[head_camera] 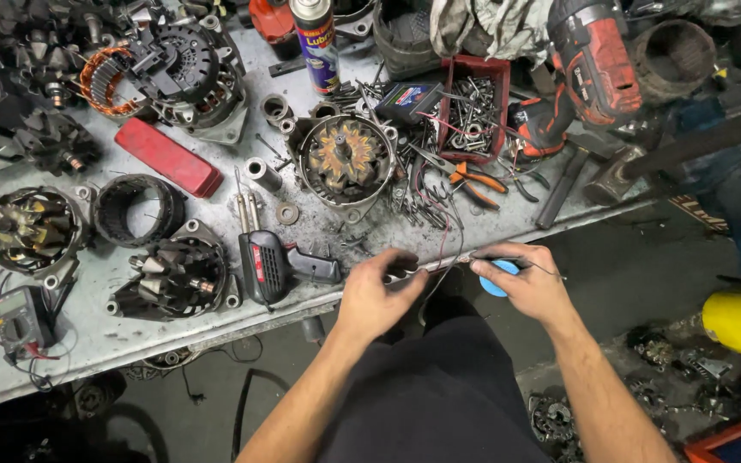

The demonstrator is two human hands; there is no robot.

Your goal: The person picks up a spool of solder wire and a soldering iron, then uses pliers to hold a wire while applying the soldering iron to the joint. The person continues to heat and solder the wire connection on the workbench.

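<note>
Hands: 2, left (376, 296), right (531, 285) | wire (439, 267): 1 | pliers (471, 180): 1

Thin metal tool (439, 264) held level between both hands at the near bench edge, small blue round tin (498, 277) gripped beneath right fingers

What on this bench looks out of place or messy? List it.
Loose screws and bolts spill out of the red tray across the bench. A soldering gun lies near the bench edge. The left hand and right hand hold a thin wired part beyond the edge, over the floor.
</note>
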